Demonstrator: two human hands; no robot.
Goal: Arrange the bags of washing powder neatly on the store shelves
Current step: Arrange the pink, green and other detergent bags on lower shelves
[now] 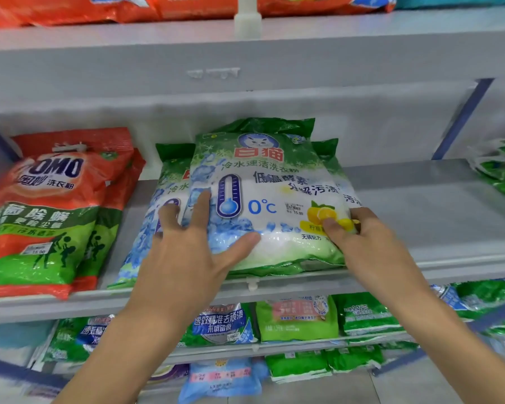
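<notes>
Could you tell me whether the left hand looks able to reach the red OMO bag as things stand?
Probably yes: the left hand rests flat on the green-and-white bag, gripping nothing, and the red OMO bag sits to its left on the same shelf, nothing blocking the way.

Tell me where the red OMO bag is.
Head view: the red OMO bag lies on the middle shelf, at far left, beside the green-and-white bag.

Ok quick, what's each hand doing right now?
Left hand: open, fingers spread flat on the top green and white bag.
Right hand: grips that bag's lower right corner.
</notes>
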